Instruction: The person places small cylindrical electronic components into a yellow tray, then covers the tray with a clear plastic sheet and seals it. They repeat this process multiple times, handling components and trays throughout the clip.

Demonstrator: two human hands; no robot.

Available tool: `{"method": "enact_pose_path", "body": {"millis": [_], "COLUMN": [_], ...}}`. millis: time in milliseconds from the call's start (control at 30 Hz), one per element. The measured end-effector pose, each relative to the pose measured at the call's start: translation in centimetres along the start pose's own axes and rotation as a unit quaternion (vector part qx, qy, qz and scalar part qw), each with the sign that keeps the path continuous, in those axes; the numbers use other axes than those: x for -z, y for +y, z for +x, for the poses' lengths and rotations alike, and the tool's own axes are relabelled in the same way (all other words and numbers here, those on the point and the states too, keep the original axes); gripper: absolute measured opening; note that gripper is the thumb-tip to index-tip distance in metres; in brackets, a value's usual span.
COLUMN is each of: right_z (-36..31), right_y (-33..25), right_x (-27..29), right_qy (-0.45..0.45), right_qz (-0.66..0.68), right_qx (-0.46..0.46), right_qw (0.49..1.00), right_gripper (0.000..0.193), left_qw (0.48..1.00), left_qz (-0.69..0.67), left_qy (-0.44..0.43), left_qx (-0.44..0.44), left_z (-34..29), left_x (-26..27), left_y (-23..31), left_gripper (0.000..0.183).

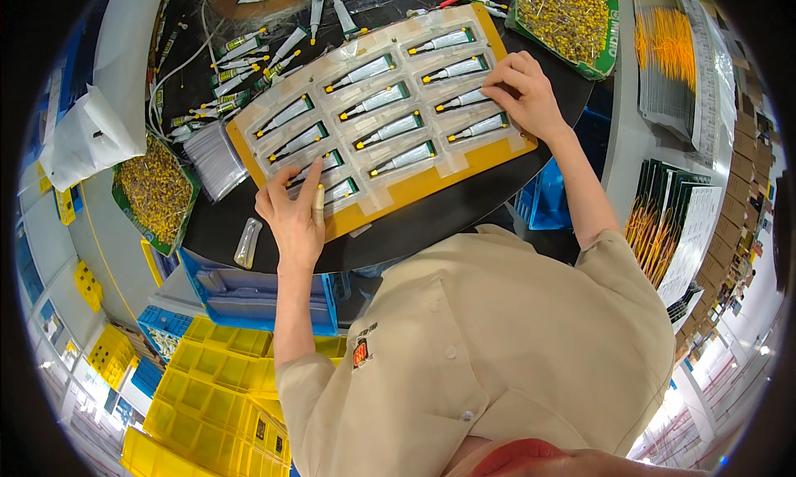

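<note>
A clear plastic tray on a yellow-orange board (pixel 395 213) lies tilted on the black round table, its pockets holding several small silver-and-green tubes with yellow caps. With thumb and fingers bent over a tube (pixel 333 159) in the left column, my left hand (pixel 292 220) grips it; a pale finger cot covers one finger. At the right column my right hand (pixel 528 96) pinches the green end of another tube (pixel 461 101), hiding part of it. Beyond the tray's far left edge, loose tubes (pixel 240 62) lie scattered.
Green-edged boxes of yellow-headed pins stand at far right (pixel 564 17) and left (pixel 156 191). Stacked clear plastic pieces (pixel 214 158) rest beside the tray, with one clear piece (pixel 247 243) near the table edge. Yellow crates (pixel 217 386) and a blue crate (pixel 257 290) stand below.
</note>
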State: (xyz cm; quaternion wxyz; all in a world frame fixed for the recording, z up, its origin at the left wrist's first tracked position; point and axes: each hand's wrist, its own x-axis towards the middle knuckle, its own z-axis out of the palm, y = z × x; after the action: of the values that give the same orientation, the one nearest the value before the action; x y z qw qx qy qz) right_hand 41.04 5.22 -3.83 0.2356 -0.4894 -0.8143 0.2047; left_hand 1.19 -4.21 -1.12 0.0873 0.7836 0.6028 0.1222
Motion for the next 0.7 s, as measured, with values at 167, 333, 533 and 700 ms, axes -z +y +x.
{"method": "enact_pose_path", "body": {"millis": [167, 333, 533, 700], "right_z": [-0.2, -9.2, -13.7, -11.8], "right_y": [2.8, 20.1, 36.4, 29.5], "right_x": [3.5, 25.3, 35.2, 34.6], "right_qy": [0.039, 0.212, -0.093, 0.038], "right_qz": [-0.062, -0.678, -0.479, -0.463], "right_qx": [0.01, -0.335, -0.411, -0.459], "right_qw": [0.997, 0.619, 0.77, 0.757], "right_gripper": [0.01, 0.059, 0.038, 0.043], "left_qw": [0.994, 0.945, 0.919, 0.874], "left_qz": [-0.029, 0.141, 0.211, 0.203], "left_qy": [0.098, 0.275, 0.249, 0.245], "left_qx": [0.038, 0.103, 0.22, 0.367], "left_z": [0.1, -1.2, -1.0, -0.7], "left_x": [1.2, 5.7, 8.2, 6.0], "left_y": [-2.0, -14.1, -29.3, -27.9], "left_gripper": [0.041, 0.031, 0.036, 0.074]}}
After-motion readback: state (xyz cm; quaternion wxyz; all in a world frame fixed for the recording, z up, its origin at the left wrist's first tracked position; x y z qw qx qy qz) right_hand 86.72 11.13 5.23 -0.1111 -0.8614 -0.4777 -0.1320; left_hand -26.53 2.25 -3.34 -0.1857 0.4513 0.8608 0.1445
